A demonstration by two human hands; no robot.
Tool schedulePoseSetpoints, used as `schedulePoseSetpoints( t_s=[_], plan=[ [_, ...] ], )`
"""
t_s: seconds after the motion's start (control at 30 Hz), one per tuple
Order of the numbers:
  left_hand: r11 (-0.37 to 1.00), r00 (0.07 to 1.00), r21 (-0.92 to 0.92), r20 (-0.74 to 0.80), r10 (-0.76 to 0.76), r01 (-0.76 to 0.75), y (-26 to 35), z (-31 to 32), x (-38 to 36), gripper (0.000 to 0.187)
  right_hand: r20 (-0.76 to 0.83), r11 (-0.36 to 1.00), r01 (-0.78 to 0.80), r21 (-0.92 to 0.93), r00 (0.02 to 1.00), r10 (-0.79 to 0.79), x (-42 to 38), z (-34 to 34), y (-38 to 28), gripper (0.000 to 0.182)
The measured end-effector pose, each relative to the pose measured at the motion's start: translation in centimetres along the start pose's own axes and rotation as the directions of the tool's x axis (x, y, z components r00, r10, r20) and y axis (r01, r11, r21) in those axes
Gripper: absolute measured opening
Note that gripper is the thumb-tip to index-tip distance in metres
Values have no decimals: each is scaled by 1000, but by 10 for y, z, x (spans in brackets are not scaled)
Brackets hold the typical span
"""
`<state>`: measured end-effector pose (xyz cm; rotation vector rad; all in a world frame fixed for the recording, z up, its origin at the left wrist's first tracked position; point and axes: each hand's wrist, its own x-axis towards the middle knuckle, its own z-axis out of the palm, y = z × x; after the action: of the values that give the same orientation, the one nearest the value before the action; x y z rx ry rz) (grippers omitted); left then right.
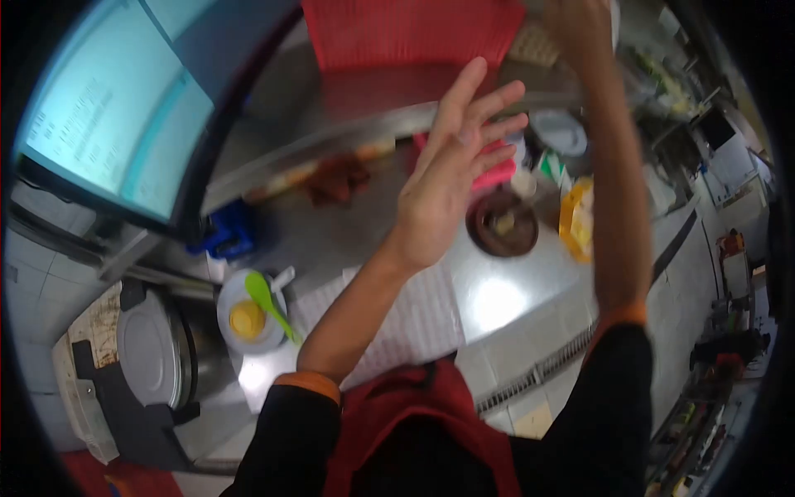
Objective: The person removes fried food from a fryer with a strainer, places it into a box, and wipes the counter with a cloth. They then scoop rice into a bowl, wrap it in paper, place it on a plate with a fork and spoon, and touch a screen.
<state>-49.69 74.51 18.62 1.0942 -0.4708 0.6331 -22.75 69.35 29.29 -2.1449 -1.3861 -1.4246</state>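
Looking down from the head camera, we see our left hand raised over the steel tabletop, its grip apart, with the fingers fanned towards the top of the view. Behind those fingers sits a pink container, nearest to this grip in the view; whether the two touch, we cannot tell.

Our right hand is stretched far forward to the top edge, blurred and partly cut off, so we cannot tell whether its grip is apart or together. Just left of it lies a beige patterned tray, with a red plastic basket beside that on the steel shelf; contact between this hand and the tray cannot be made out.

Below our left fingers, a round brown dish holds something yellowish. An orange-edged package sits between it and our right forearm. Nearer us, a striped cloth lies flat. To its left, a white plate bears a yellow cup, with a lime-green spoon slanting across the plate. Farther left stands a large lidded pot, below a lit monitor.
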Motion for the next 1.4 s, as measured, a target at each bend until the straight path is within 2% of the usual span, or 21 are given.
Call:
schedulePoseSetpoints(
  t_s=[0.07,0.1,0.17,0.2,0.3,0.33,0.4,0.43,0.47,0.5,0.6,0.7,0.8,0.87,1.0,1.07,1.13,1.2,1.27,1.3,1.4],
  plan=[
    [993,991,-50,-70,-112,109,-17,-3,-54,72,-93,970,94,225,993,-75,46,-17,-28,32],
    [951,959,168,-163,-234,260,-26,-8,-90,78,-86,961,103,257,993,-83,59,-16,-27,32],
    [553,910,733,-231,-345,395,-58,-37,-183,71,260,882,-47,470,962,-88,62,0,-25,25],
    [297,849,823,-362,-385,485,-73,-48,-237,60,260,880,-66,470,963,-67,52,0,-33,23],
    [-271,668,749,-662,-339,605,-86,-64,-368,49,-9,849,-68,523,996,86,-56,-18,-86,17],
    [-275,645,724,-689,-331,632,-82,-59,-382,49,31,802,-124,584,991,130,-113,-19,-112,15],
    [-463,567,574,-805,-173,675,-77,-49,-396,49,538,747,-406,526,840,77,-230,-15,-176,36],
    [-475,545,546,-824,-156,690,-75,-43,-401,49,545,743,-317,589,835,-75,-306,5,-195,61],
    [-481,480,447,-875,-61,754,-74,-43,-404,50,938,814,-555,173,344,35,-369,7,-219,82],
    [-473,414,351,-910,33,808,-75,-45,-404,51,994,707,-707,21,92,63,-390,1,-232,86],
    [-515,405,333,-914,30,790,-75,-47,-411,52,922,788,-593,167,376,88,-429,-15,-250,82],
    [-495,439,373,-898,19,784,-73,-59,-417,51,877,693,-682,233,456,154,-445,13,-234,78],
    [-512,522,448,-853,1,733,-71,-69,-423,58,919,520,-824,224,356,168,-441,28,-225,76],
    [-366,-18,-105,-972,234,925,-65,-67,-401,70,922,486,-846,218,342,182,-428,20,-235,75],
    [-332,-185,-297,-926,328,895,-66,-90,-392,81,927,538,-839,87,265,264,-413,12,-264,71],
    [-357,-157,-284,-925,345,890,-64,-98,-391,74,978,597,-802,-15,113,177,-402,13,-264,60],
    [-230,-187,-251,-945,268,940,-61,-106,-397,56,958,603,-797,-27,151,243,-413,19,-263,41],
    [-243,-109,-181,-953,282,953,-65,-108,-402,38,928,619,-779,96,296,228,-422,27,-256,26],
    [-92,153,135,-959,238,987,-78,-118,-417,28,893,576,-805,145,357,273,-422,43,-246,21],
    [-169,381,341,-842,382,925,-92,-121,-424,23,852,530,-824,201,414,321,-420,54,-242,17],
    [-81,311,311,-829,464,947,-108,-120,-377,23,776,594,-747,299,552,304,-401,100,-222,17]
  ],
)
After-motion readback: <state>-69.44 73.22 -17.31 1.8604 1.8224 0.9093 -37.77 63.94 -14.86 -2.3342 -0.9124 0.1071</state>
